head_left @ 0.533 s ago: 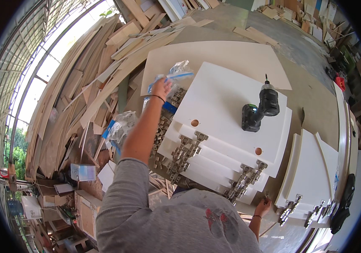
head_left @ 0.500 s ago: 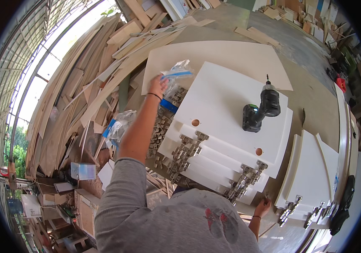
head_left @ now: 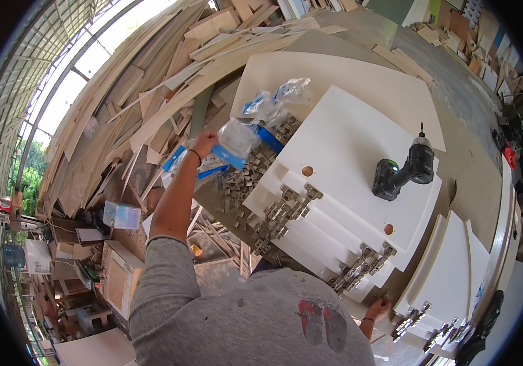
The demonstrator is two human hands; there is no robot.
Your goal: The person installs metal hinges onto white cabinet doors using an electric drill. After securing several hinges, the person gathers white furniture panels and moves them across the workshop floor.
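Note:
My left hand (head_left: 204,144) is closed on a clear plastic bag with a blue strip (head_left: 234,138), held above a heap of small metal pieces (head_left: 244,178). Other clear and blue bags (head_left: 293,91) lie just beyond it. Low on the right, my right hand (head_left: 377,310) has its fingers pinched together beside the near edge of the white panels; what they hold is too small to tell. The stacked white panels (head_left: 350,143) carry metal hinges (head_left: 278,215) along their stepped near edges. A black cordless drill (head_left: 405,168) stands on the top panel, bit upward.
A smaller stack of white panels with hinges (head_left: 441,265) lies to the right. Behind the main stack is a large pale board (head_left: 335,73). Piled wood offcuts (head_left: 133,91) fill the left side, and a wooden box (head_left: 118,274) stands at lower left.
My left hand has come back toward me from the far bags and now grips a bag nearer the metal pieces. The view has shifted; my right hand remains near the panels' edge.

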